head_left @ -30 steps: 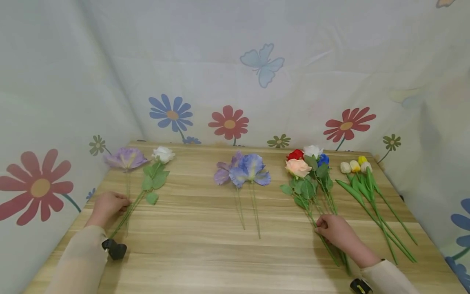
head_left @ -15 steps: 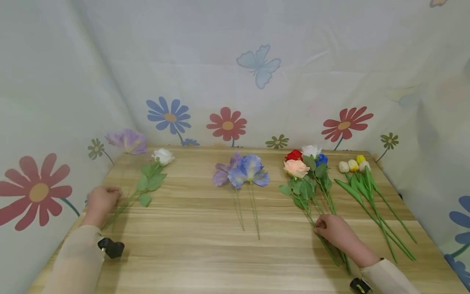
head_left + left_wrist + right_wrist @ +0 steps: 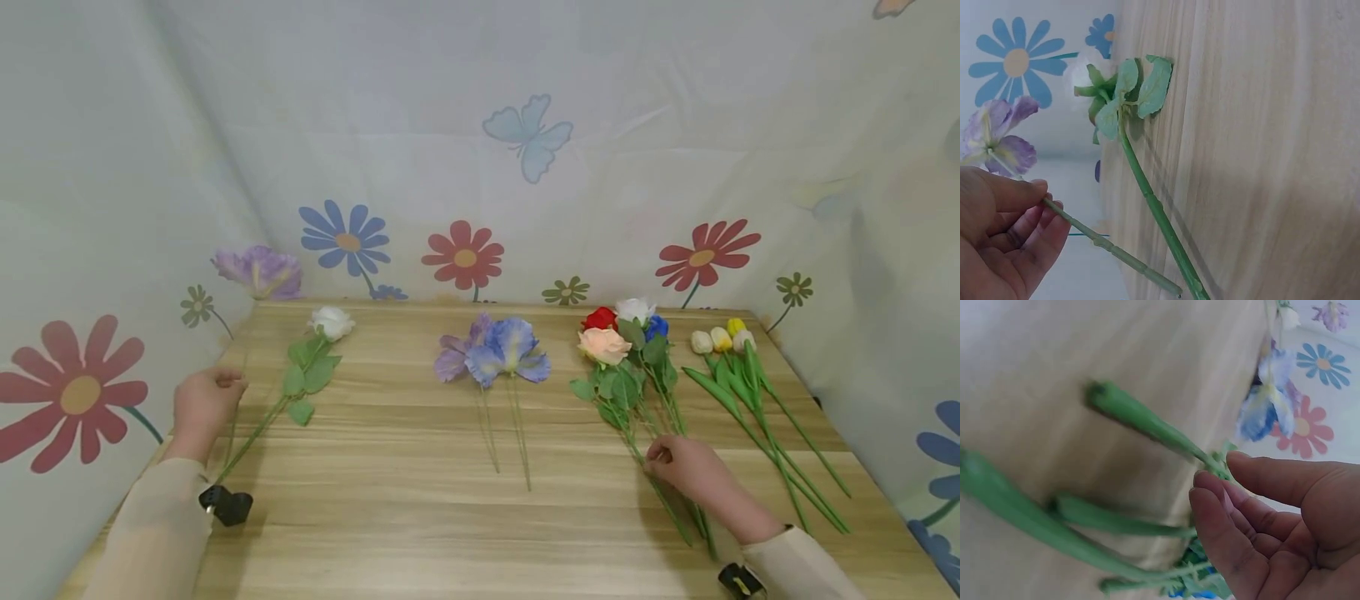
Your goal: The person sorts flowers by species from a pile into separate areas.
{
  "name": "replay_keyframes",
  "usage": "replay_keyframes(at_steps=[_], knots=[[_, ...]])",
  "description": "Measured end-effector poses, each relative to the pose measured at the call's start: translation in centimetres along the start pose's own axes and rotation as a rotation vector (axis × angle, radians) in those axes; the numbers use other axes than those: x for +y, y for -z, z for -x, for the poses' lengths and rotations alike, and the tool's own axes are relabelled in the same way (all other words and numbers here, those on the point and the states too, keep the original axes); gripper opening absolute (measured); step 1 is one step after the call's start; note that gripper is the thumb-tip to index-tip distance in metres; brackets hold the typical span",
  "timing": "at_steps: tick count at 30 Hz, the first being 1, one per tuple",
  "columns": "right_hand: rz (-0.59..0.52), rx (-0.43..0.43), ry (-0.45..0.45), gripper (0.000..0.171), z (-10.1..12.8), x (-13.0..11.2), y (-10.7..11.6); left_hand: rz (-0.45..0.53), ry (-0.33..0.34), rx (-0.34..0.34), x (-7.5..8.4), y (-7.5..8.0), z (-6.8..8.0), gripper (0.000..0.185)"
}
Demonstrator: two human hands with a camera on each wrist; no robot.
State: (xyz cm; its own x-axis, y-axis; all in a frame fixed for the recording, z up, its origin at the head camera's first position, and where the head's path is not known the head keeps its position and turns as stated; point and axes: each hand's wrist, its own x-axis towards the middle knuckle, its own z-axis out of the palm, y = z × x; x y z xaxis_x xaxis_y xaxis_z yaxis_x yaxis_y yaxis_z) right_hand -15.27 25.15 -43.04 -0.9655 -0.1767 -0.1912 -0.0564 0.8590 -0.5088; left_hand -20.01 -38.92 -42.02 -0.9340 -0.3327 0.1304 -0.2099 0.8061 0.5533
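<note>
Left hand point(image 3: 199, 403) pinches purple flower point(image 3: 258, 271) by thin stem, bloom raised off table point(image 3: 420, 517); white rose point(image 3: 332, 322) lies beside. Right hand point(image 3: 686, 468), fingers loosely curled, touches rose bunch point(image 3: 622, 333) stems, grip unclear.

Rose stems point(image 3: 1116, 412) blurred in right wrist view; purple flower's stem point(image 3: 232, 417) barely discernible.

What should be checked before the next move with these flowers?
1. Left hand has a grip on the purple flower's stem: ok.
2. Purple flower lifted off the table: ok.
3. White rose lying free on the table: ok.
4. Right hand at the rose bunch's stems: ok; firm grip: cannot tell.
5. Tulips apart from the rose bunch: ok.
</note>
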Motion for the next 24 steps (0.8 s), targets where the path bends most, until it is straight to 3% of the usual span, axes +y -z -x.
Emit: replay_keyframes(at_steps=[9,18,24], knots=[[-0.100,0.010,0.033,0.026,-0.4,-0.2,3.0,0.023,0.002,-0.039,1.2,0.5,0.5,0.039],[-0.171,0.095,0.060,0.035,-0.3,-2.0,5.7,0.159,-0.056,-0.178,3.5,0.3,1.4,0.042],[-0.244,0.111,0.069,0.038,-1.2,-3.4,5.5,0.268,-0.037,-0.254,5.9,-0.3,2.2,0.048]])
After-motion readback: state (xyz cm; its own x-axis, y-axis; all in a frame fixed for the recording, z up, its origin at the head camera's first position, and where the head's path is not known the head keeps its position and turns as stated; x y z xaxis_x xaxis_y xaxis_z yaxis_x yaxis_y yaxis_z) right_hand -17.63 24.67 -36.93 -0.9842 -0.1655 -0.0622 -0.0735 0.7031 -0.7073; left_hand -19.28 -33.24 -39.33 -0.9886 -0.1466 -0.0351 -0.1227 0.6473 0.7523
